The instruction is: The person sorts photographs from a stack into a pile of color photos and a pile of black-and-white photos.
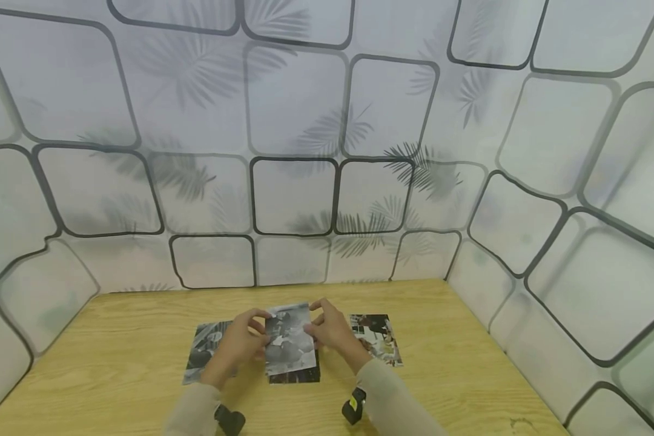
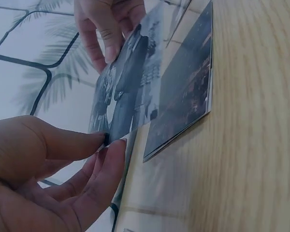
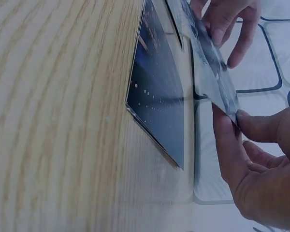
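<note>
Both hands hold up one black-and-white photo print (image 1: pixel 290 342) by its opposite side edges. The left hand (image 1: pixel 245 336) pinches its left edge between thumb and fingers, as the left wrist view shows with the print (image 2: pixel 130 82). On the other side the right hand (image 1: pixel 331 327) pinches the right edge; the right wrist view shows thumb and fingertip on the print (image 3: pixel 212 63). Beneath the raised print, a small stack of dark photos (image 1: pixel 295 376) lies on the table. Its edges show more than one sheet in the right wrist view (image 3: pixel 157 92).
Another black-and-white photo (image 1: pixel 198 354) lies to the left, partly behind the left forearm. A colour photo (image 1: pixel 378 339) lies on the right. The wood-grain table (image 1: pixel 452 363) meets a patterned wall covering (image 1: pixel 294 260) at the back and sides.
</note>
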`<state>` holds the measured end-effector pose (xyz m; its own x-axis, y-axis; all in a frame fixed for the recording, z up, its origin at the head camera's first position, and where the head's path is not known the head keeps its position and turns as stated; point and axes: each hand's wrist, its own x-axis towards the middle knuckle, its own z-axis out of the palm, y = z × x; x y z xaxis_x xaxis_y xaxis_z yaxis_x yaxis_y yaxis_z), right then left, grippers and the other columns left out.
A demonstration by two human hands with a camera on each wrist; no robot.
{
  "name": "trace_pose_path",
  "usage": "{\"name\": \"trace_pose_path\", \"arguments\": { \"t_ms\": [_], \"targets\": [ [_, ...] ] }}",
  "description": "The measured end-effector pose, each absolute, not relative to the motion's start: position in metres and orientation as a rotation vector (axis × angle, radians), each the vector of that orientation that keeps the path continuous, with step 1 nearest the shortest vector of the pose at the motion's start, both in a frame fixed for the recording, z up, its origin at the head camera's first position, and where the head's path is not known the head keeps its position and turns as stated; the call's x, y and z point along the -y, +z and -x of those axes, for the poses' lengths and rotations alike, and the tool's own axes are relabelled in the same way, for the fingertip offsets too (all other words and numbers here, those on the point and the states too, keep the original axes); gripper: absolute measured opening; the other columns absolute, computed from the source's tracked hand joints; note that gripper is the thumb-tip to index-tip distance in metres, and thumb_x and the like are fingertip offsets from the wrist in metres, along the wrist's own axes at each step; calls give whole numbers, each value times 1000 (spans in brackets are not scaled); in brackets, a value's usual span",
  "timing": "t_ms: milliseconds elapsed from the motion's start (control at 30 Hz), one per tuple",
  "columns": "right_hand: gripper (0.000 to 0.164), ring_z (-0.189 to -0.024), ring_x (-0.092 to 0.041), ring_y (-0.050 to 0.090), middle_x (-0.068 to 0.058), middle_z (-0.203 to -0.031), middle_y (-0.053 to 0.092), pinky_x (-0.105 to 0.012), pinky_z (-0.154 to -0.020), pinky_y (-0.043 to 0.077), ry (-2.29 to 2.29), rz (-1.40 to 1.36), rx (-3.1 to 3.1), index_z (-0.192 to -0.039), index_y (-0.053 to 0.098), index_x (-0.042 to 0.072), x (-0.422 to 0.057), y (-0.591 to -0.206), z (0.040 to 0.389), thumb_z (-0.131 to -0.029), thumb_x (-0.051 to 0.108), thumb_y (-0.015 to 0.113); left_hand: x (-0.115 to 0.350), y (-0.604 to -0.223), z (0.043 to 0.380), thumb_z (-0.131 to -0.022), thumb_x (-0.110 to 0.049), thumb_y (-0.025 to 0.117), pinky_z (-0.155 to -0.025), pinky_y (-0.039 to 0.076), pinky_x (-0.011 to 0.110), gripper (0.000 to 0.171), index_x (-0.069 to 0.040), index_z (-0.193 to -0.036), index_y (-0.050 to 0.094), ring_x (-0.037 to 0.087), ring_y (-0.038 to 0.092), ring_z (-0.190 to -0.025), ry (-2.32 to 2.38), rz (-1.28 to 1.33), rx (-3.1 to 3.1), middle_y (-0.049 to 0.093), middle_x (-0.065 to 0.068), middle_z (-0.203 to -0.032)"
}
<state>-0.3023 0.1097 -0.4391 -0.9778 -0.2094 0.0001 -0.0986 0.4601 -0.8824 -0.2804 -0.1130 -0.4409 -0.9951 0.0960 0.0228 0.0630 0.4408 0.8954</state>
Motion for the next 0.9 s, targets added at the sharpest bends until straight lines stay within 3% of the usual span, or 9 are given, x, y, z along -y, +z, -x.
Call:
{"name": "trace_pose_path", "arguments": {
  "t_ms": [167,500,900],
  "targets": [
    [54,-73,-18,68,-16,-105,66,-32,-59,64,-1542,320,-2558,-144,49,5,-103,-443,304,-94,3,70,123,-439,281,-89,10,69,-62,64,39,45,0,-132,60,21,68,-75,1647,-162,-2654,61,19,-103],
    [63,-74,-18,69,-14,-100,65,-33,-58,63,-1623,435,-2513,-147,48,5,-81,-449,305,-89,-6,71,151,-440,280,-89,8,69,-60,64,37,44,4,-131,59,20,66,-69,1637,-204,-2658,60,18,-100],
    [56,-69,-21,68,-10,-98,66,-34,-60,64,-1642,454,-2499,-142,55,4,-52,-451,302,-89,-5,72,181,-440,277,-87,6,73,-57,63,35,42,7,-127,61,18,67,-70,1592,-214,-2714,63,18,-96]
  ]
}}
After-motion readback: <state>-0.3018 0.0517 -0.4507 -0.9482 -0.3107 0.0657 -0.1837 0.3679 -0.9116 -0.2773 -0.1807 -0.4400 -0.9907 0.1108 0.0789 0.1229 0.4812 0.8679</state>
